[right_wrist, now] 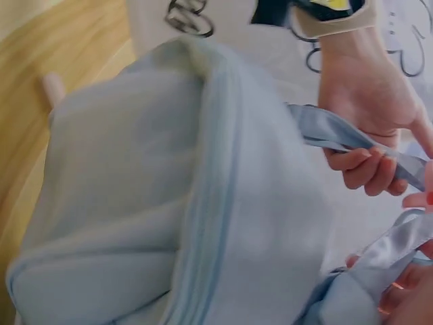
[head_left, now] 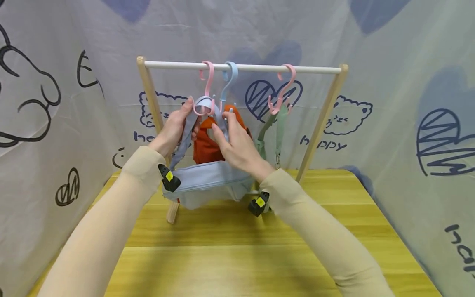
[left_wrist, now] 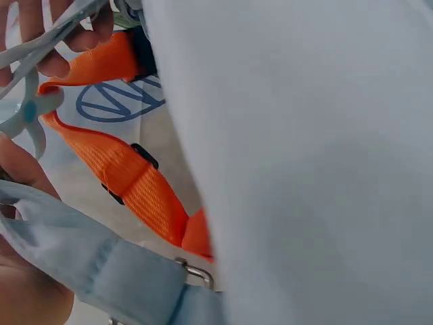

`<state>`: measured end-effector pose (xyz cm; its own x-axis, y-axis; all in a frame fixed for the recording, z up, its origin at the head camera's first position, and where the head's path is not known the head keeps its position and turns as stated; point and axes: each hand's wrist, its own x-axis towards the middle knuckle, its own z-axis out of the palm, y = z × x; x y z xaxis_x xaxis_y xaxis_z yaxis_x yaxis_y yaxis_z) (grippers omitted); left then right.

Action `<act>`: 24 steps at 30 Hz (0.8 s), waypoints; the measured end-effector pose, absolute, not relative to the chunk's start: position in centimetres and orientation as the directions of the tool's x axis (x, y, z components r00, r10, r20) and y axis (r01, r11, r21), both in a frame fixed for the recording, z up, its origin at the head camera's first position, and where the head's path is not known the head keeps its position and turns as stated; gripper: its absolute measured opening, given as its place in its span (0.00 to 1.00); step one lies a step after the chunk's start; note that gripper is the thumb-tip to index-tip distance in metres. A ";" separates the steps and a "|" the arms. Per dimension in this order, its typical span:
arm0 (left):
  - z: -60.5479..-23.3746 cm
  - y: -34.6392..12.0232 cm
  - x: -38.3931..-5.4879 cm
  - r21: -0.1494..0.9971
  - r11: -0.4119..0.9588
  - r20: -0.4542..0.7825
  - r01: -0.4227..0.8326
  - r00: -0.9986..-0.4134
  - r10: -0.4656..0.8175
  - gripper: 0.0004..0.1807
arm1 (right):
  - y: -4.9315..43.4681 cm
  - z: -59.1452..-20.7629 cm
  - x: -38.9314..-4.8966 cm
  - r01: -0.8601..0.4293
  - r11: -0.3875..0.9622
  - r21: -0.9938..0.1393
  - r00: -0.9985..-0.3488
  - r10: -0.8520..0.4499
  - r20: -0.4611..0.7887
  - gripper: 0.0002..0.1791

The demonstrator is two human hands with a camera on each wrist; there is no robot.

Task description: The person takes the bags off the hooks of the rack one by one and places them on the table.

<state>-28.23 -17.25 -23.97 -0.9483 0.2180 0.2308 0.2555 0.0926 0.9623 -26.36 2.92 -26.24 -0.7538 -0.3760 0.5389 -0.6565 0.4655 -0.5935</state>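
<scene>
A light blue bag (head_left: 208, 175) hangs tilted above the table, its zipped side toward me. Its strap (head_left: 180, 149) loops over the lower prongs of a pink hook (head_left: 209, 84) on the rack bar. My left hand (head_left: 173, 130) grips the left side of this strap, fingers curled round it in the right wrist view. On the other side my right hand (head_left: 240, 149) holds the strap near the hook. Behind the hands, an orange bag (head_left: 204, 150) hangs from a blue hook (head_left: 231, 78); its orange webbing (left_wrist: 118, 162) shows in the left wrist view.
A wooden rack with a white bar (head_left: 256, 68) stands on the wood-grain table (head_left: 237, 264). Farther right, a second pink hook (head_left: 289, 84) carries a green strap (head_left: 280, 130). Drawn-on white cloth (head_left: 393, 74) surrounds the table.
</scene>
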 end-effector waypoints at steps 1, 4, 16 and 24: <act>-23.8 -17.3 -28.2 0.966 0.082 0.224 0.247 -0.949 0.222 0.33 | 2.9 -26.0 -26.4 -0.649 0.450 -0.613 -0.761 -0.373 0.531 0.25; -23.1 -17.5 -28.3 0.973 0.074 0.197 0.220 -0.952 0.233 0.32 | 2.8 -25.6 -26.6 -0.623 0.399 -0.672 -0.782 -0.343 0.521 0.22; -21.3 -17.9 -28.6 0.978 0.156 0.085 0.136 -0.952 0.293 0.32 | 2.9 -24.9 -26.6 -0.511 0.254 -0.821 -0.853 -0.267 0.448 0.22; -20.4 -18.0 -28.7 0.997 0.019 0.071 0.078 -0.968 0.240 0.24 | 2.9 -24.5 -27.0 -0.475 0.176 -0.862 -0.864 -0.280 0.418 0.19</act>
